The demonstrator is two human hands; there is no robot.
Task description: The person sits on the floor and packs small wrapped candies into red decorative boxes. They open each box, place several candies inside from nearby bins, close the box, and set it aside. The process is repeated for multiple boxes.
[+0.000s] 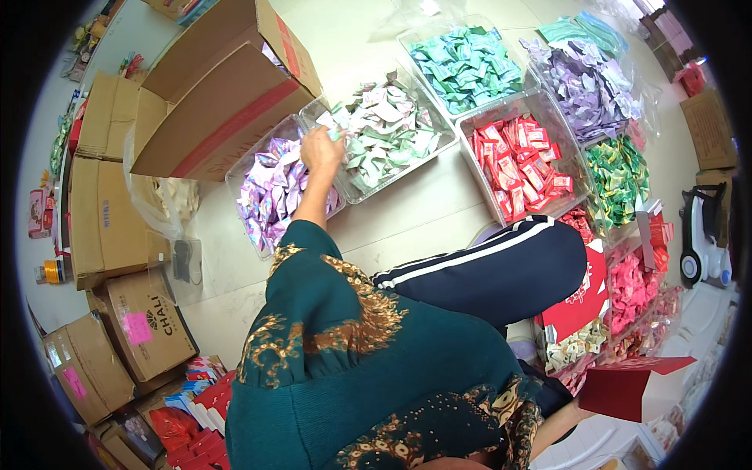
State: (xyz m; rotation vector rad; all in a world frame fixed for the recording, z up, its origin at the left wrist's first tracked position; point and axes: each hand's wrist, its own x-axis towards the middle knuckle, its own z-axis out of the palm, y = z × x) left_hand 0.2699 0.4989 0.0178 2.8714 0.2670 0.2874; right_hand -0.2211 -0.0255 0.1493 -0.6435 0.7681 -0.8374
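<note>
My left hand (322, 148) is at the near left rim of a clear plastic bin (395, 171) of white and pale green wrapped packets (390, 129), its fingertips closed on a small pale packet (335, 135). Beside it, under my forearm, a clear bin holds shiny purple packets (267, 188). At the lower right my right hand (573, 413), partly hidden, grips an open red card box (617, 390). Right of centre are a bin of red packets (517, 164) and a bin of turquoise packets (464, 67).
A large open cardboard carton (217, 111) stands at upper left, with more cartons (111, 217) below it. Purple packets (587, 88), green packets (617, 176) and pink packets (631, 288) lie on the right. My bent knee (529, 264) is near the red packets.
</note>
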